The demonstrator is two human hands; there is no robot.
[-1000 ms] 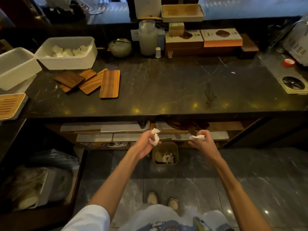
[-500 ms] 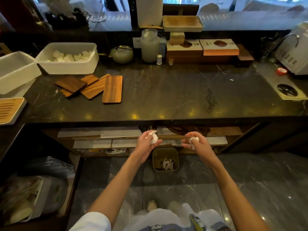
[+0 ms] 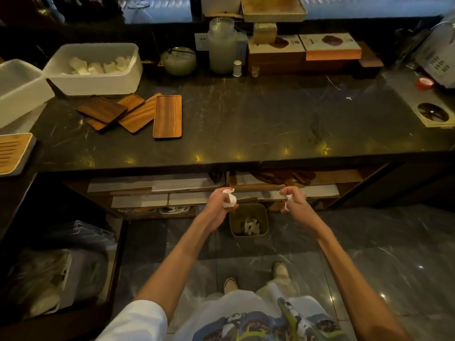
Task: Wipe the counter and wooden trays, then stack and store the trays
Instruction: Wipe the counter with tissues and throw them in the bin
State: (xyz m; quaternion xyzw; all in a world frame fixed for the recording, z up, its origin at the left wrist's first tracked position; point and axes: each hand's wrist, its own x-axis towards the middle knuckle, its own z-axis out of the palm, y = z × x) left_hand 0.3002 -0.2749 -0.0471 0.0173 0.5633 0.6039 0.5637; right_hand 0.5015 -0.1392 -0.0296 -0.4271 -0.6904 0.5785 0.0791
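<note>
Both hands out front: left hand [image 3: 219, 205] clenched on a crumpled white tissue [image 3: 229, 198], right hand [image 3: 294, 201] pinching another scrap [image 3: 288, 201], both above the floor bin [image 3: 248, 220]; beyond, wooden trays [image 3: 138, 114] lie scattered on the dark surface [image 3: 270, 119], left side

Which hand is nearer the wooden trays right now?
Left. The left hand is below and right of the wooden trays; the right hand is farther right.
</note>
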